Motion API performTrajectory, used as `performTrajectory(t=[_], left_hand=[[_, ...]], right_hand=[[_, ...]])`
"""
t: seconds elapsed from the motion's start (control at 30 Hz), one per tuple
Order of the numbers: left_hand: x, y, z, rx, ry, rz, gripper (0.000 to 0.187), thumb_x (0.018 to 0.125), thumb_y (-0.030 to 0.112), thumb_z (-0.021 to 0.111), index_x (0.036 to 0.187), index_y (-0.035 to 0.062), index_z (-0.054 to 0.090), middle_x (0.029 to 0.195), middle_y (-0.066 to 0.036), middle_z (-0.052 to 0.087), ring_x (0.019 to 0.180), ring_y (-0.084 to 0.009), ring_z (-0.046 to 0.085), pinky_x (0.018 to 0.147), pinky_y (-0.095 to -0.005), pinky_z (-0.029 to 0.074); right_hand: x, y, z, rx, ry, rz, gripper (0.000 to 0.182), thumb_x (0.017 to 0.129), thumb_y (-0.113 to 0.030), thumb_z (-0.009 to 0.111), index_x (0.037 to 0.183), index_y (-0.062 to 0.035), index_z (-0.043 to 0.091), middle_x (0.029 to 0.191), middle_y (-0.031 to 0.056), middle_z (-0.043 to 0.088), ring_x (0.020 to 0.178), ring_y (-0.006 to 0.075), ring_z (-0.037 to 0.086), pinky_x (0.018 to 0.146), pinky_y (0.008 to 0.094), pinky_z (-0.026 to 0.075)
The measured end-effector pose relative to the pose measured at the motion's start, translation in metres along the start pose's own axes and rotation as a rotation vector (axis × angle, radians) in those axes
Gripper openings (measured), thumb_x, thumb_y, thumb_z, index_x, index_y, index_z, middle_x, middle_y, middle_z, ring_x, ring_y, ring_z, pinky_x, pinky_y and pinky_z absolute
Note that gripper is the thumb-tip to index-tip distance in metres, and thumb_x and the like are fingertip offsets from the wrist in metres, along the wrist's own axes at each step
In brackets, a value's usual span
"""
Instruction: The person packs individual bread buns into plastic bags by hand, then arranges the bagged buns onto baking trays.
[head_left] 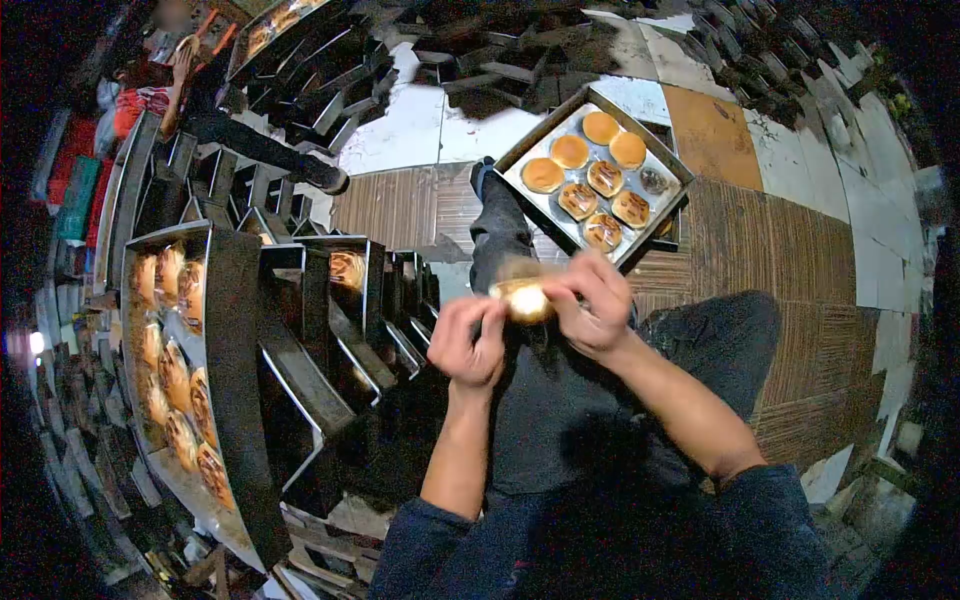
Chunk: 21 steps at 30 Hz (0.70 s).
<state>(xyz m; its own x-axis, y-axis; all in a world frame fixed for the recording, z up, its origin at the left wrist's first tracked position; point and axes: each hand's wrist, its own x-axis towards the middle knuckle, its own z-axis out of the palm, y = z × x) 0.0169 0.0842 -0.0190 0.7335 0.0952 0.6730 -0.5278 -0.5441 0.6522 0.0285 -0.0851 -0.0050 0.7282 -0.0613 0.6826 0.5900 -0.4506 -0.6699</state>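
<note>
My left hand (466, 340) and my right hand (594, 305) meet in front of my lap, fingers pinched at either side of a bun (524, 298) that looks to be in clear plastic. Glare and motion blur hide its details. Past my hands, a metal tray (545, 128) rests low near my knee. Plain golden buns (600, 127) lie in its upper left part. Others, such as this wrapped bun (605, 178), shine under printed clear film, and a dark round spot (654, 180) shows near the right corner.
On my left, a deep tray (235, 370) holds wrapped buns (178, 375) in rows, beside stacked metal trays (310, 375). Another person's arm (180, 75) and leg (255, 145) show at upper left. More trays (500, 60) stand at the back on the tiled floor (800, 240).
</note>
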Motion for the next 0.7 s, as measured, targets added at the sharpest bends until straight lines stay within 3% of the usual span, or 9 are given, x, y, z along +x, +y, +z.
performTrajectory(t=[0.03,0.1,0.17,0.27,0.33,0.4,0.5,0.6,0.7], left_hand=[[0.009,-0.002,0.01,0.022,0.007,0.031,0.015,0.088,0.013,0.067,0.08,0.0007,0.062,0.072,-0.007,0.062,0.065,-0.0182,0.06,0.061,-0.03,0.049],[0.021,-0.007,0.004,-0.088,0.087,-0.554,0.019,0.091,0.016,0.064,0.081,0.0004,0.061,0.073,-0.002,0.06,0.058,-0.0099,0.054,0.052,-0.026,0.045],[0.017,0.008,-0.02,-0.404,-0.028,-0.765,0.018,0.094,0.017,0.061,0.082,0.0026,0.061,0.069,0.001,0.056,0.053,-0.0049,0.048,0.044,-0.0204,0.04],[-0.026,0.031,-0.065,-0.311,-0.197,-0.893,0.016,0.092,0.016,0.063,0.083,0.0028,0.063,0.069,0.0,0.057,0.052,-0.0041,0.048,0.045,-0.0197,0.039],[-0.063,0.046,-0.078,0.117,-0.34,-0.593,0.015,0.088,0.013,0.067,0.082,-0.001,0.063,0.071,-0.005,0.06,0.064,-0.0109,0.055,0.062,-0.0262,0.044],[-0.088,0.059,-0.088,0.152,-0.333,-0.558,0.013,0.086,0.009,0.066,0.08,-0.0012,0.061,0.073,-0.007,0.06,0.069,-0.015,0.056,0.067,-0.0275,0.045],[-0.067,0.072,-0.101,0.162,-0.27,-0.493,0.014,0.084,0.008,0.067,0.076,-0.0014,0.061,0.071,-0.01,0.061,0.062,-0.0167,0.055,0.057,-0.0271,0.042],[-0.027,0.07,-0.087,0.029,-0.277,-0.552,0.017,0.086,0.009,0.068,0.075,-0.0021,0.061,0.07,-0.005,0.059,0.061,-0.0094,0.05,0.055,-0.0236,0.038],[0.003,0.057,-0.057,-0.105,-0.338,-0.736,0.017,0.088,0.01,0.067,0.077,-0.0022,0.063,0.073,-0.001,0.061,0.064,-0.005,0.048,0.056,-0.0211,0.039]], right_hand=[[0.011,0.002,0.01,-0.007,0.006,0.014,0.014,0.079,-0.007,0.071,0.068,-0.0034,0.063,0.065,0.0058,0.05,0.057,0.0196,0.046,0.053,0.0303,0.039],[0.024,0.027,0.019,0.064,0.222,0.425,0.025,0.084,-0.01,0.067,0.062,-0.0027,0.057,0.059,0.007,0.047,0.053,0.019,0.042,0.05,0.0319,0.036],[0.004,0.017,0.007,-0.115,0.191,0.485,0.034,0.09,-0.017,0.063,0.061,-0.0015,0.055,0.053,0.0059,0.045,0.048,0.0148,0.039,0.046,0.0329,0.029],[-0.068,-0.021,-0.008,-0.019,0.029,0.866,0.037,0.09,-0.019,0.062,0.06,0.0005,0.053,0.053,0.0066,0.046,0.047,0.0127,0.039,0.045,0.034,0.027],[-0.122,-0.018,-0.023,0.023,-0.022,1.072,0.037,0.09,-0.02,0.062,0.061,0.001,0.052,0.053,0.007,0.046,0.048,0.0125,0.039,0.045,0.0346,0.027],[-0.168,0.002,-0.042,0.098,-0.505,0.913,0.033,0.089,-0.02,0.063,0.065,0.0017,0.057,0.054,0.0088,0.05,0.045,0.0162,0.041,0.045,0.0355,0.029],[-0.111,-0.012,-0.071,-0.172,-0.205,0.836,0.024,0.084,-0.021,0.067,0.071,-0.001,0.065,0.061,0.0096,0.061,0.05,0.0208,0.054,0.048,0.0334,0.04],[-0.036,-0.05,-0.078,0.081,-0.296,0.538,0.017,0.08,-0.02,0.072,0.089,-0.005,0.072,0.083,0.0117,0.07,0.071,0.026,0.067,0.063,0.0331,0.051],[-0.025,-0.057,-0.05,0.029,-0.513,0.255,0.058,0.068,-0.019,0.082,0.121,-0.0049,0.062,0.109,0.0168,0.067,0.1,0.033,0.065,0.088,0.0387,0.05]])
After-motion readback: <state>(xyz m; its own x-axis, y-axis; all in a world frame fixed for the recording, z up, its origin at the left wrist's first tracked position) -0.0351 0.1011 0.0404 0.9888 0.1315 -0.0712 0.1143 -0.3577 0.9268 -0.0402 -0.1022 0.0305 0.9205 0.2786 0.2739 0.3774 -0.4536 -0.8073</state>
